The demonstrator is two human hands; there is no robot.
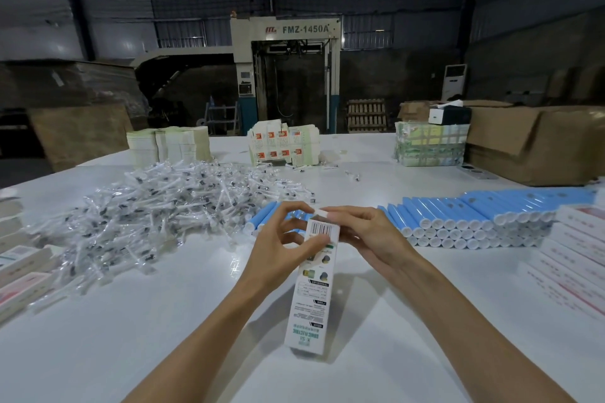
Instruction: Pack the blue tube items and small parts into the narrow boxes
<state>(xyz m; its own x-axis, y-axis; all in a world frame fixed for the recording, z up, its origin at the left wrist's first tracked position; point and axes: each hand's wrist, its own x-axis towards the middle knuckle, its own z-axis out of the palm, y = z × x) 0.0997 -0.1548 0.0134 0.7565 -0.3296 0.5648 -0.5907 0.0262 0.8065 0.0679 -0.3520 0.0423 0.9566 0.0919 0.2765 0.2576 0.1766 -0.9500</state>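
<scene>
Looks like end-flap work on narrow white printed cardboard box (pixel 314 288): tilted, lower end down on white surface (pixel 163 321) close to near edge, upper end up between both hands. Left hand (pixel 278 239) pinching box around barcode panel (pixel 322 230), thumb on front face. Right hand (pixel 366 235) pinching small white end flap (pixel 322 213) at top between thumb and fingertips. Cannot tell whether opening or closing, nor whether anything inside. If opening: square up mouth with left pinch, gently, to avoid collapsing thin card and snagging a tube on entry. If closing: fold any side ears in first, then tuck flap straight along box axis, no skew, no crease at tongue. Brace lower end against surface for the push. Supply: stacked light-blue plastic tubes with white caps (pixel 474 216) in rows toward right edge, a few more just behind hands; heap of small parts in clear bags (pixel 157 206) toward left, mid-surface. Both near, so probably tube in first, bag alongside. Flat unfolded cartons (pixel 281 144) at far edge; filled-looking boxes (pixel 582 258) at right edge.
</scene>
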